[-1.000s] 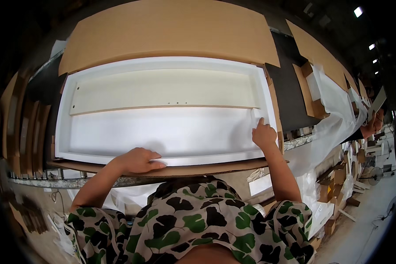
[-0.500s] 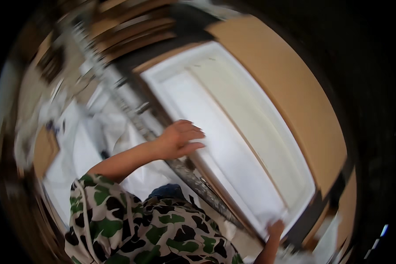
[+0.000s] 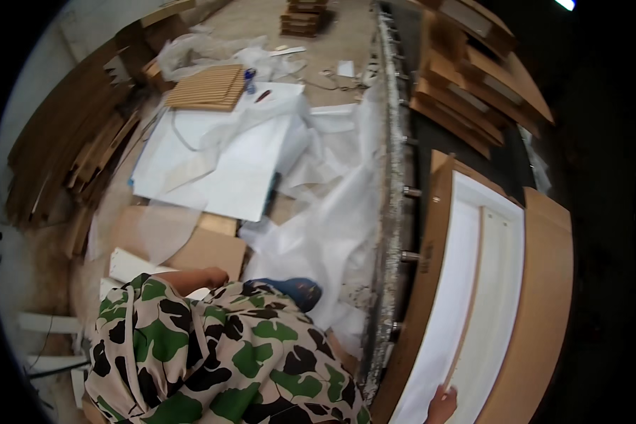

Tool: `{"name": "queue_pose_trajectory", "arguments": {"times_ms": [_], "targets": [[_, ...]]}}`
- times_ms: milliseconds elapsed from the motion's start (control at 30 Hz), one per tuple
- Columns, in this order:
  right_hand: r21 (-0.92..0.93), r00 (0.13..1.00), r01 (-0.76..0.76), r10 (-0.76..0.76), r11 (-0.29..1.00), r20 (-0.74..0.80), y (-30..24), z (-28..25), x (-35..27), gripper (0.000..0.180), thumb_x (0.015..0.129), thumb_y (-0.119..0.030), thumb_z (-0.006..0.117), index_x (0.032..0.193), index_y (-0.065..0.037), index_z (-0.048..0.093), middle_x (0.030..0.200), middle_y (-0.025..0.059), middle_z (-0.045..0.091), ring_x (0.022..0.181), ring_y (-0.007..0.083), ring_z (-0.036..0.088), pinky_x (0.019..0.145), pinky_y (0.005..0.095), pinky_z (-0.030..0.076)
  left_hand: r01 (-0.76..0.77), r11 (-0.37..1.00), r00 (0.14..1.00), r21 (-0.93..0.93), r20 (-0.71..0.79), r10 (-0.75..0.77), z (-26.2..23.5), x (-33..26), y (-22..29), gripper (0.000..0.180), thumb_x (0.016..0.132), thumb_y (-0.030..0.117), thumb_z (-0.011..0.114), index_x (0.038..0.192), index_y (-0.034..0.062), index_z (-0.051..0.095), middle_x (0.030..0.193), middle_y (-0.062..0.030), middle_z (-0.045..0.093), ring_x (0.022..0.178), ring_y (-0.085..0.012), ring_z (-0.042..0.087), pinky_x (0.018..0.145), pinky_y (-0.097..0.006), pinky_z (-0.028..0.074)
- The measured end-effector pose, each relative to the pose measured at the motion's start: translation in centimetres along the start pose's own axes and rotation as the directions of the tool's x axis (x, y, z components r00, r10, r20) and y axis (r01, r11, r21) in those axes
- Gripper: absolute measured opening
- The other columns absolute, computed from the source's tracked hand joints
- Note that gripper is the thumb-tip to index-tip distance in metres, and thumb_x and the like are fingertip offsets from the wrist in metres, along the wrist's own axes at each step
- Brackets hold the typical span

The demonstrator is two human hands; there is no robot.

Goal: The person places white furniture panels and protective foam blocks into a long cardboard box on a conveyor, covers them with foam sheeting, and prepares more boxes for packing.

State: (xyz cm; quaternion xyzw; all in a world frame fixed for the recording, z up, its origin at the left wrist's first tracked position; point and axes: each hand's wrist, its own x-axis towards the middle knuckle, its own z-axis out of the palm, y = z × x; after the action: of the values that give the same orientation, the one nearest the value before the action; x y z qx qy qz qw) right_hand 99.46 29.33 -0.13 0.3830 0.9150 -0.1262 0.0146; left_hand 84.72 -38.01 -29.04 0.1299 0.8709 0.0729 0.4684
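My right hand (image 3: 442,406) is at the near end of a long open cardboard box (image 3: 420,311), its fingers closed at the brown edge of a long white panel (image 3: 484,304). The panel lies inside the box, next to a white foam lining (image 3: 442,297). My left hand (image 3: 215,277) is low at my left side, close to my body and just above white boards (image 3: 138,265). Its fingers are curled and partly turned away, so anything in them is hidden.
A large white board (image 3: 219,177) lies on the floor ahead, with a stack of ribbed brown pieces (image 3: 205,88) on its far corner. Crumpled white foam sheet (image 3: 332,212) spreads beside a roller conveyor edge (image 3: 385,212). More cardboard boxes (image 3: 466,92) stand farther along it.
The view has swung left, bringing the floor and white board into sight. My left hand has left the box's near side and moved down to my left. My right hand stays at the box's near end.
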Motion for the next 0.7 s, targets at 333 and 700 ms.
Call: {"name": "queue_pose_trajectory", "arguments": {"times_ms": [333, 700], "targets": [[0.543, 0.855, 0.511, -0.460, 0.666, -0.240, -31.7, 7.9, 0.4, 0.017, 0.083, -0.008, 0.058, 0.095, 0.003, 0.061, 0.085, 0.0125, 0.061, 0.070, 0.0201, 0.057, 0.064, 0.0293, 0.047, 0.170, 0.943, 0.984, -0.285, -0.006, -0.179, -7.2, 4.4, -2.8, 0.029, 0.073, 0.031, 0.058, 0.087, 0.0058, 0.066, 0.088, -0.0196, 0.063, 0.083, -0.0361, 0.060, 0.075, -0.043, 0.047], [0.468, 0.368, 0.592, -0.736, 0.657, 0.568, -54.2, 24.7, 12.0, 0.034, 0.078, -0.023, 0.064, 0.105, -0.004, 0.059, 0.096, 0.0153, 0.061, 0.075, 0.0302, 0.060, 0.068, 0.0366, 0.048, -0.010, 0.832, 0.872, -0.554, -0.413, -0.264, -31.0, 15.9, -12.2, 0.043, 0.080, 0.042, 0.058, 0.099, 0.0047, 0.063, 0.092, -0.0162, 0.064, 0.085, -0.0316, 0.062, 0.075, -0.038, 0.049]]}}
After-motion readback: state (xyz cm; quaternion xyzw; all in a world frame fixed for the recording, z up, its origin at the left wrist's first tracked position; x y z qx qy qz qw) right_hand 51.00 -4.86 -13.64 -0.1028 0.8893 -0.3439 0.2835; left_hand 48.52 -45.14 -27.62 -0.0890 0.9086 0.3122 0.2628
